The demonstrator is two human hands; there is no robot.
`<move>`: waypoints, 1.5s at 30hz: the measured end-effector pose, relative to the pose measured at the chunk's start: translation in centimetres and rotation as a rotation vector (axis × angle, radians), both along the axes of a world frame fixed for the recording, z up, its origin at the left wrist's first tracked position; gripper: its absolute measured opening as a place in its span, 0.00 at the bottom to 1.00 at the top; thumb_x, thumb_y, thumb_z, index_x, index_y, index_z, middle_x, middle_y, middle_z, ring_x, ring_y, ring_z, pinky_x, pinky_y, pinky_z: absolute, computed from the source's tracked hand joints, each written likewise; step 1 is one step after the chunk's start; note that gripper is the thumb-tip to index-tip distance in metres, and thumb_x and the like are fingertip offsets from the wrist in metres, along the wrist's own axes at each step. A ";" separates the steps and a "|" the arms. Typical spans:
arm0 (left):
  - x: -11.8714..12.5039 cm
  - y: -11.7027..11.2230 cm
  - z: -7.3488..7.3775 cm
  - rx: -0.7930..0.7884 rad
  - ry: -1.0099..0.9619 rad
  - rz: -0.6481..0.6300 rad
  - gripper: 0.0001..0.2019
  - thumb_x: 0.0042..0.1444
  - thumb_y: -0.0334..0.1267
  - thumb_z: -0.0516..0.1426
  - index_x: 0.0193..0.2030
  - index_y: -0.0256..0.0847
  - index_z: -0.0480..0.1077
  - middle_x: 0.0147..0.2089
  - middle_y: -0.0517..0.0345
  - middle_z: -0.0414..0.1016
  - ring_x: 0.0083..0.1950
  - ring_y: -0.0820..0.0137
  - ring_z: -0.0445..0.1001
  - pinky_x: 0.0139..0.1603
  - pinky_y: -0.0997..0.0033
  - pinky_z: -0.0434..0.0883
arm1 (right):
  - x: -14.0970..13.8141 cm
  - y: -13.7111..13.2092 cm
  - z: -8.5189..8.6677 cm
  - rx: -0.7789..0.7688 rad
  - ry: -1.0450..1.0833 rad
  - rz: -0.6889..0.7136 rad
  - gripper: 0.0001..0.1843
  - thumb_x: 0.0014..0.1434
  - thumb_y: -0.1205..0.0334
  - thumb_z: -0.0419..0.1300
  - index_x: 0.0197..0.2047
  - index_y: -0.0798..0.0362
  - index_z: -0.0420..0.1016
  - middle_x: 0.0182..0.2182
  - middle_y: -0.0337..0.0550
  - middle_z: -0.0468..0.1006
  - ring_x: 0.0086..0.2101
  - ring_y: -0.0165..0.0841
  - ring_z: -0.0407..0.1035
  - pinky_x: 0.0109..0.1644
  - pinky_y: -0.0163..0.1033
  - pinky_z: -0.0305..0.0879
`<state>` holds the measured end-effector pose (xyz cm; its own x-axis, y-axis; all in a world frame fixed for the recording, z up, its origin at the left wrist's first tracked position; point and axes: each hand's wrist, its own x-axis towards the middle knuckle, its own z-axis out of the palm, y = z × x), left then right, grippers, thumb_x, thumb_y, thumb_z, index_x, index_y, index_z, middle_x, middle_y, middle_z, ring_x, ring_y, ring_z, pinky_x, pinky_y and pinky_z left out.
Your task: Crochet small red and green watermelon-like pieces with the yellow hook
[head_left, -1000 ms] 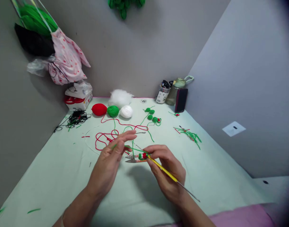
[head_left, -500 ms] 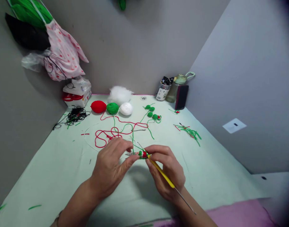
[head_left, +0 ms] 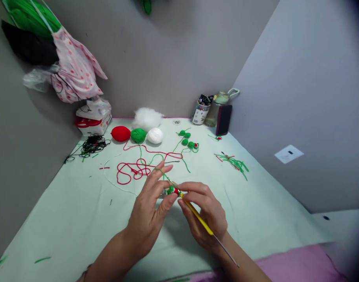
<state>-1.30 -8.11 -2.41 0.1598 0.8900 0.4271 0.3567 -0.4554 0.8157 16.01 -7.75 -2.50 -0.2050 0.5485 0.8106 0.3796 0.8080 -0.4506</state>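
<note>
My left hand [head_left: 151,207] pinches a small crochet piece [head_left: 172,190] in green, white and red between thumb and fingers. A strand of green yarn [head_left: 164,174] runs over its raised forefinger down to the piece. In my right hand [head_left: 207,211] is a crochet hook with a yellow handle [head_left: 200,219], held like a pencil. Its bare metal end points down to the right, while its tip meets the piece between both hands. Fingers partly cover the piece, so its full shape is hidden.
Behind the hands lie loose red yarn [head_left: 135,168] and balls of red [head_left: 120,133], green [head_left: 138,135] and white yarn [head_left: 155,135]. Small green crochet balls [head_left: 185,141] sit right of them. Yarn scraps [head_left: 233,162] lie at right, tangled black yarn [head_left: 94,147] at left. A phone [head_left: 224,120] stands upright.
My left hand has turned upright and its forefinger has lifted, drawing the green yarn up. The clear pointed thing seen beside the piece is now mostly covered. My right hand keeps the hook at the piece.
</note>
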 end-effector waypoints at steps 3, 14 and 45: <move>0.1 0.0 0.1 -0.065 -0.094 0.017 0.09 0.71 0.41 0.57 0.39 0.45 0.75 0.63 0.45 0.78 0.77 0.48 0.63 0.71 0.43 0.66 | 0.0 0.1 0.0 0.042 -0.032 -0.014 0.16 0.65 0.78 0.61 0.51 0.49 0.73 0.44 0.50 0.83 0.42 0.36 0.81 0.42 0.40 0.82; 0.7 0.0 0.5 -0.375 -0.500 0.018 0.06 0.60 0.41 0.67 0.36 0.46 0.75 0.57 0.49 0.80 0.75 0.47 0.65 0.67 0.46 0.68 | 0.2 0.2 -0.6 0.128 -0.093 -0.042 0.18 0.66 0.77 0.61 0.55 0.50 0.74 0.45 0.51 0.84 0.44 0.36 0.81 0.43 0.39 0.82; 0.1 -0.3 -1.0 0.010 -0.329 0.059 0.07 0.64 0.31 0.66 0.40 0.51 0.78 0.62 0.56 0.81 0.74 0.56 0.68 0.71 0.49 0.67 | 0.0 -0.6 0.1 -0.276 0.188 0.101 0.15 0.70 0.72 0.61 0.51 0.44 0.83 0.40 0.42 0.80 0.38 0.30 0.77 0.41 0.34 0.78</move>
<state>-1.21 -8.38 -3.44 -0.0399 0.8890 0.4561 0.1013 -0.4505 0.8870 16.06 -8.34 -2.43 -0.1313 0.7366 0.6634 0.1935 0.6754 -0.7116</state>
